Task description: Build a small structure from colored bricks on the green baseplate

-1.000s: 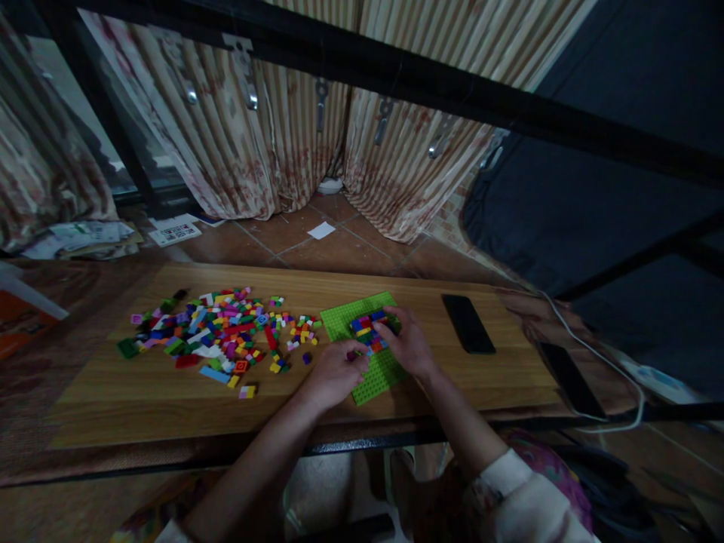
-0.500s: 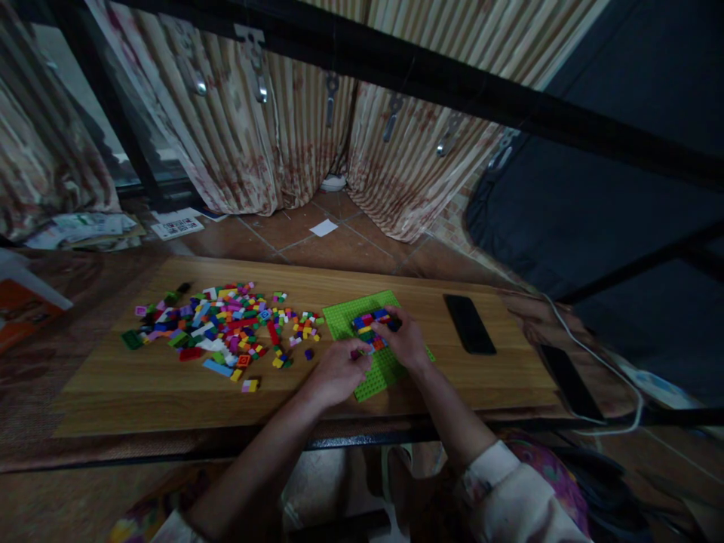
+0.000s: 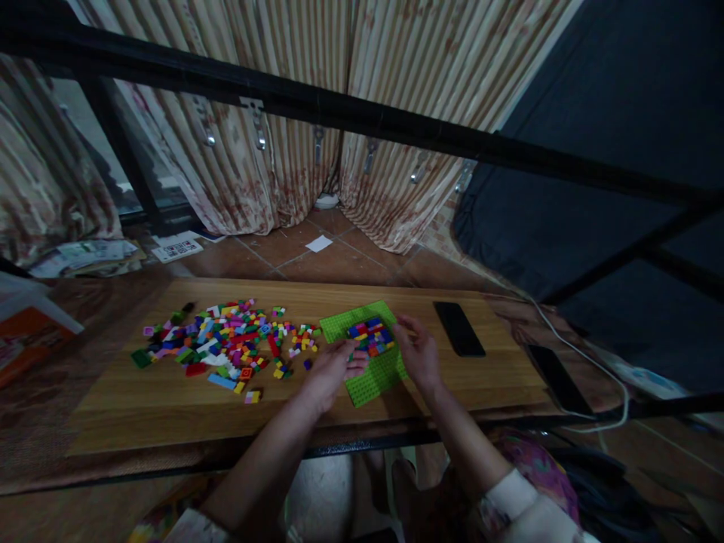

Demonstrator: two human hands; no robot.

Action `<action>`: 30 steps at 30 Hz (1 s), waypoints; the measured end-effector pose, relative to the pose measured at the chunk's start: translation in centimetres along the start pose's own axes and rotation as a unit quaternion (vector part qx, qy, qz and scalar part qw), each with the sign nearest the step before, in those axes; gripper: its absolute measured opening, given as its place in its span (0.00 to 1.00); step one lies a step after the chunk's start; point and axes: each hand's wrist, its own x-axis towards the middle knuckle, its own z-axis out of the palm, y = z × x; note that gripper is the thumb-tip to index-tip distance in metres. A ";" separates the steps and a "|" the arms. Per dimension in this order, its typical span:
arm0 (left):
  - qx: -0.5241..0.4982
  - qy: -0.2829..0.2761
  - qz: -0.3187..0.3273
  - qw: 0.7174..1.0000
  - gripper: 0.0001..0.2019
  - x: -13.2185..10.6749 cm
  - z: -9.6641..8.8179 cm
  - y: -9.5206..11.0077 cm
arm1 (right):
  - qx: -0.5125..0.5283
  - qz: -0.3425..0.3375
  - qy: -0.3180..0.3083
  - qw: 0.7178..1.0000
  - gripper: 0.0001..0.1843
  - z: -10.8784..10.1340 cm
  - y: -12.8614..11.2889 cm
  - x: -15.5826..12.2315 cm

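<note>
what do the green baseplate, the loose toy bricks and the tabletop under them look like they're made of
Green baseplate: probably molded plastic, low sheen, judging by its regularly studded surface.
Loose toy bricks: likely hard plastic, smooth-looking, in solid bright colors.
Tabletop: wood or wood-look laminate, smooth; grain streaks show, but I can't tell which.

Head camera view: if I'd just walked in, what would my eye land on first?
Probably the heap of multicoloured loose bricks, spread over the left part of the wooden board. Next comes the bright green baseplate right of it, with a compact patch of colourful bricks on top, between the left hand and right hand. Behind, striped curtains fill much of the upper view.
</note>
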 end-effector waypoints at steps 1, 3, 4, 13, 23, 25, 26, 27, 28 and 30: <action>-0.026 -0.009 -0.017 0.999 0.11 -0.1 0.1 0.2 | 0.005 0.003 0.003 1.000 0.18 -0.5 -0.5 -0.8; -0.066 -0.034 -0.049 0.996 0.15 -0.2 0.2 0.6 | -0.009 -0.015 -0.039 0.999 0.15 -1.2 -1.7 -2.6; -0.080 -0.048 -0.059 0.994 0.17 -0.3 0.3 0.7 | -0.023 -0.037 -0.054 0.998 0.14 -1.3 -2.3 -3.5; -0.120 -0.149 -0.074 0.979 0.18 -0.8 0.1 0.5 | -0.123 -0.132 -0.111 0.977 0.11 0.6 -4.5 -5.9; 0.301 -0.103 0.067 0.946 0.10 -0.9 -0.7 -1.1 | -0.226 -0.165 -0.182 0.943 0.06 -1.3 -3.8 -6.9; 0.327 -0.108 0.078 0.935 0.10 -0.9 -0.8 -1.3 | -0.233 -0.167 -0.187 0.939 0.06 -1.5 -4.0 -7.3; 0.338 -0.107 0.083 0.931 0.10 -0.9 -0.8 -1.4 | -0.233 -0.169 -0.190 0.939 0.06 -1.6 -4.1 -7.4; 0.349 -0.103 0.088 0.927 0.10 -1.0 -0.8 -1.4 | -0.231 -0.172 -0.194 0.938 0.06 -1.8 -4.2 -7.6; 0.361 -0.098 0.091 0.923 0.10 -1.0 -0.7 -1.4 | -0.229 -0.175 -0.201 0.936 0.06 -1.9 -4.3 -7.6; 0.378 -0.093 0.090 0.917 0.10 -1.0 -0.7 -1.4 | -0.226 -0.180 -0.223 0.931 0.05 -2.2 -4.4 -7.7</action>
